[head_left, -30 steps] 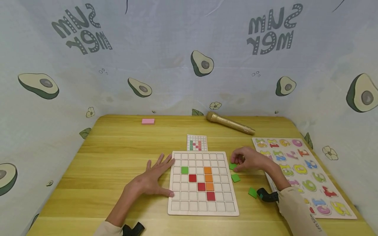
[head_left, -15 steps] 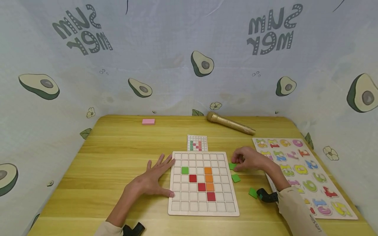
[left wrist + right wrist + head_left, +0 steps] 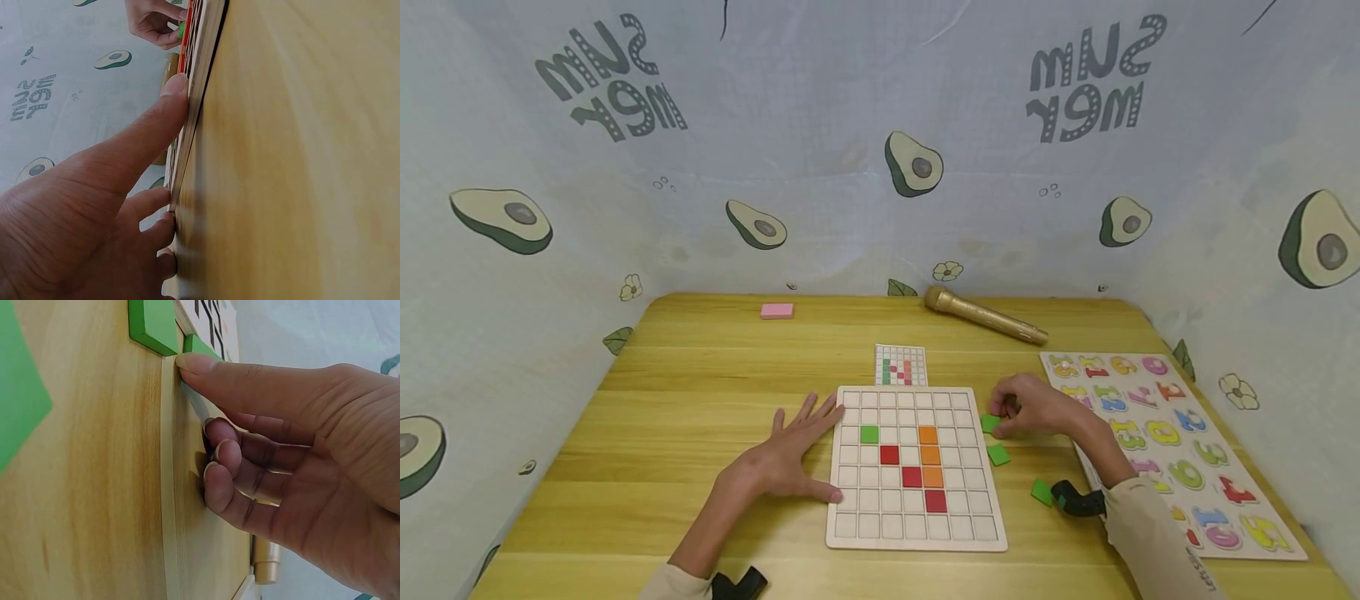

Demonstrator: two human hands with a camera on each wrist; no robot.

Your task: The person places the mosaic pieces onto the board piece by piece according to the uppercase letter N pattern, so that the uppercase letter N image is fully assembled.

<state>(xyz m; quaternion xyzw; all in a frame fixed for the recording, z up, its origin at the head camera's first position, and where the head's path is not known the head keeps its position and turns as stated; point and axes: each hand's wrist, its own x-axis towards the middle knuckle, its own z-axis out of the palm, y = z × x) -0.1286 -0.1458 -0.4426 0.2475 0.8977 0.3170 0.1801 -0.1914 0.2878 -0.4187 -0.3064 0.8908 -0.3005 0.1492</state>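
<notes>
Left hand (image 3: 782, 460): fingers splayed, unclenched, thumb and fingertips touching left edge of grid board (image 3: 957, 501). Right hand (image 3: 1036, 407): apparently pinching green tile (image 3: 990, 424), forefinger contact largely hidden in wrist view; tile just beside board's right edge. Second green tile (image 3: 998, 455) near; third green tile (image 3: 1042, 492) farther out. Red tiles (image 3: 912, 477), orange tiles (image 3: 930, 456) in cells.

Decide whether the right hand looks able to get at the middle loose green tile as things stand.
Probably yes: the middle loose green tile lies uncovered on the table beside the grid board, and the right hand is close, though it touches another green tile.
</notes>
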